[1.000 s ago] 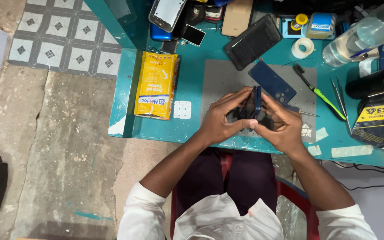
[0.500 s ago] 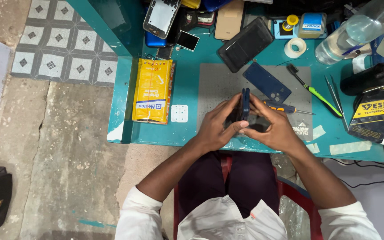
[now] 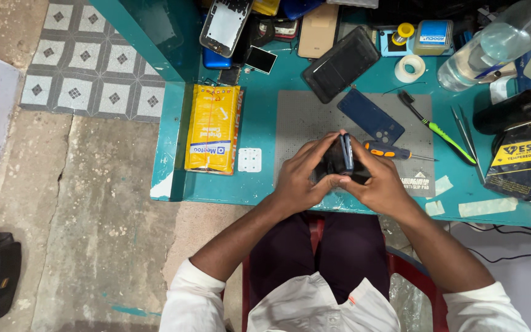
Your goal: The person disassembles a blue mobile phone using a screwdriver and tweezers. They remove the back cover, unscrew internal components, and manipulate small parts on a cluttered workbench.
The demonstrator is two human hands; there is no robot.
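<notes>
Both hands clamp the dark smartphone (image 3: pixel 341 158) edge-up over the grey mat's (image 3: pixel 296 123) front edge: left hand (image 3: pixel 299 178) braces it, right hand (image 3: pixel 379 184) pinches the seam. Orange-handled screwdriver (image 3: pixel 385 150) lies just beside.

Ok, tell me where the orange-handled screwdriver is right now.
In the head view, the orange-handled screwdriver lies on the grey work mat, just beyond the right hand, below the dark blue phone back cover.
</notes>
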